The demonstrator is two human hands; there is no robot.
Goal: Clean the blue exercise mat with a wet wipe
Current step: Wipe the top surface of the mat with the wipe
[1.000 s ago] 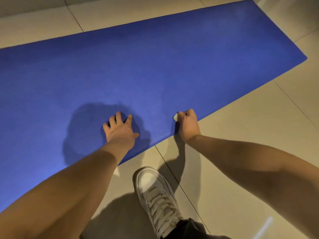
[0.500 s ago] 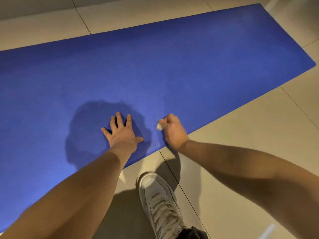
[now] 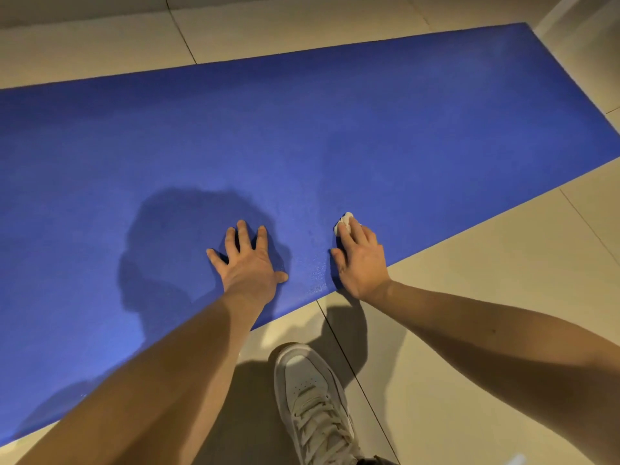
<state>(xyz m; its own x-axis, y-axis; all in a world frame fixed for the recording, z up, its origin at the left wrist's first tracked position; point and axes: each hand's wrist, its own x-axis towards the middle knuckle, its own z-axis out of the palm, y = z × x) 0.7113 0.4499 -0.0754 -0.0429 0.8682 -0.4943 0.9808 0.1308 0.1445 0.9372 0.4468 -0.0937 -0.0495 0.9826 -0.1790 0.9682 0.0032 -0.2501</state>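
The blue exercise mat [image 3: 335,129] lies flat on the tiled floor and runs from lower left to upper right. My left hand [image 3: 246,261] rests flat on the mat near its front edge, fingers spread. My right hand [image 3: 360,260] lies a little to the right, by the same edge, with straight fingers pressing a small white wet wipe [image 3: 345,219] onto the mat. Only a bit of the wipe shows past the fingertips. A faint damp sheen marks the mat between the two hands.
Beige floor tiles [image 3: 486,297] surround the mat. My white sneaker [image 3: 312,394] stands on the floor just below the mat's front edge. A pale wall base [image 3: 580,25] rises at the top right corner.
My right hand has slid the wipe forward onto the mat and its fingers have straightened out. The left hand has stayed planted. The camera has shifted slightly.
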